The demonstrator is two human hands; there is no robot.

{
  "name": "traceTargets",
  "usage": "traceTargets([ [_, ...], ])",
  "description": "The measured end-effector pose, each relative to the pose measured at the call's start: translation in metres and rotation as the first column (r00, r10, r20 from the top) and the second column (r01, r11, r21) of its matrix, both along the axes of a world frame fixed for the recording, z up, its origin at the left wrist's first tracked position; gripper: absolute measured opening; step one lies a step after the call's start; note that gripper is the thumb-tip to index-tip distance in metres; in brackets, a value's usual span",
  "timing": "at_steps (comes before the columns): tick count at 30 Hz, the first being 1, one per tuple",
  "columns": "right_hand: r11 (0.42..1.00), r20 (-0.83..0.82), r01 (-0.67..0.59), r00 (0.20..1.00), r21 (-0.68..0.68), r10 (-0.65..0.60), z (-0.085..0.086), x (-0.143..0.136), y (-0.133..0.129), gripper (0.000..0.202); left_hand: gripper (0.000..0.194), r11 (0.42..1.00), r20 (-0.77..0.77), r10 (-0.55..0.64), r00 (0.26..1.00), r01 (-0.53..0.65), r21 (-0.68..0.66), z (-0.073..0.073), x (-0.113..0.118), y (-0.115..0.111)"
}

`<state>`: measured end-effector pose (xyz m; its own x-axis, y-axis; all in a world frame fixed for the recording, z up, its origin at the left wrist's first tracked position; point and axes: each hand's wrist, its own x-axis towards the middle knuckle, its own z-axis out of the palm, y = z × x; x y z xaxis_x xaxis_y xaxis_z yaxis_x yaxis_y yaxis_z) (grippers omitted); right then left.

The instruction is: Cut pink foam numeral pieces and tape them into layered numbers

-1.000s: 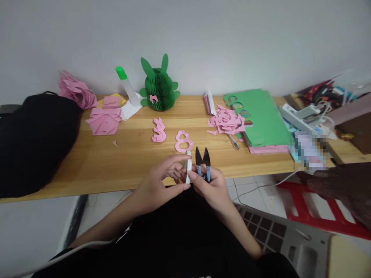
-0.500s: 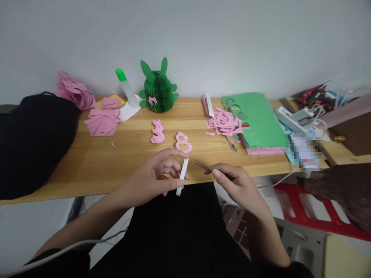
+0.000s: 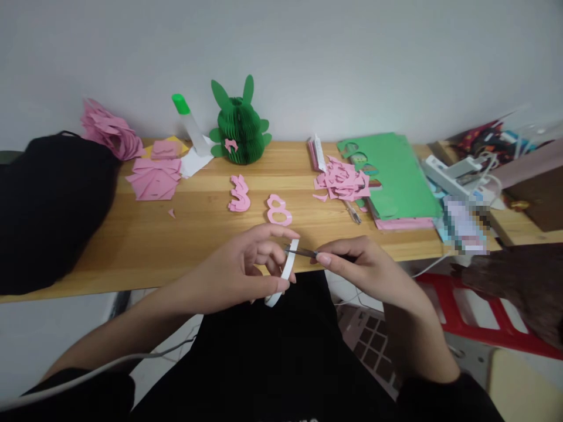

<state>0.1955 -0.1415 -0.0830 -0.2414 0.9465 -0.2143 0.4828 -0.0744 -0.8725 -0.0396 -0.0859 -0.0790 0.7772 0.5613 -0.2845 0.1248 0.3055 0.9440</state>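
Note:
A narrow white strip (image 3: 288, 265) is pinched between the thumb and fingers of my left hand (image 3: 246, 266), above the table's front edge. My right hand (image 3: 352, 261) grips a slim dark metal tool (image 3: 303, 252), whose thin end crosses the upper part of the strip. Just beyond my left fingertips a pink figure-eight paper cutout (image 3: 278, 211) lies flat. To its left rests a small stack of wavy pink cutouts (image 3: 239, 194). Farther back stands a green honeycomb paper figure (image 3: 241, 132) with two ears and a pink bow.
Pink scraps (image 3: 345, 180) lie beside green sheets (image 3: 396, 176) on the right, near a cutter (image 3: 353, 212). A glue stick (image 3: 191, 126) leans at the back left, near folded pink paper (image 3: 156, 177). A black bag (image 3: 57, 211) covers the left end; a power strip (image 3: 453, 179) sits right.
The white strip in my left hand has shifted right and tilted. The dark tool in my right hand has moved left and now crosses the strip. The view has shifted slightly.

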Motion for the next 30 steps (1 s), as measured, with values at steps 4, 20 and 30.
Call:
traceTargets([
  [4, 1.000, -0.020, -0.001, 1.000, -0.026, 0.001, 0.0032, 0.0006, 0.0010, 0.046, 0.047, 1.000, -0.007, -0.005, 1.000, 0.005, -0.007, 0.0034, 0.0012, -0.0014],
  [20, 1.000, -0.062, 0.012, 0.998, 0.005, -0.012, 0.0027, -0.0004, 0.0004, 0.052, 0.051, 1.000, -0.010, 0.001, 1.000, -0.001, 0.009, 0.0038, 0.0015, -0.0036],
  [30, 0.999, -0.062, 0.036, 0.998, 0.041, -0.033, 0.0041, -0.0017, -0.0006, 0.052, 0.048, 1.000, -0.020, 0.005, 1.000, -0.005, 0.025, 0.0062, 0.0012, -0.0069],
])
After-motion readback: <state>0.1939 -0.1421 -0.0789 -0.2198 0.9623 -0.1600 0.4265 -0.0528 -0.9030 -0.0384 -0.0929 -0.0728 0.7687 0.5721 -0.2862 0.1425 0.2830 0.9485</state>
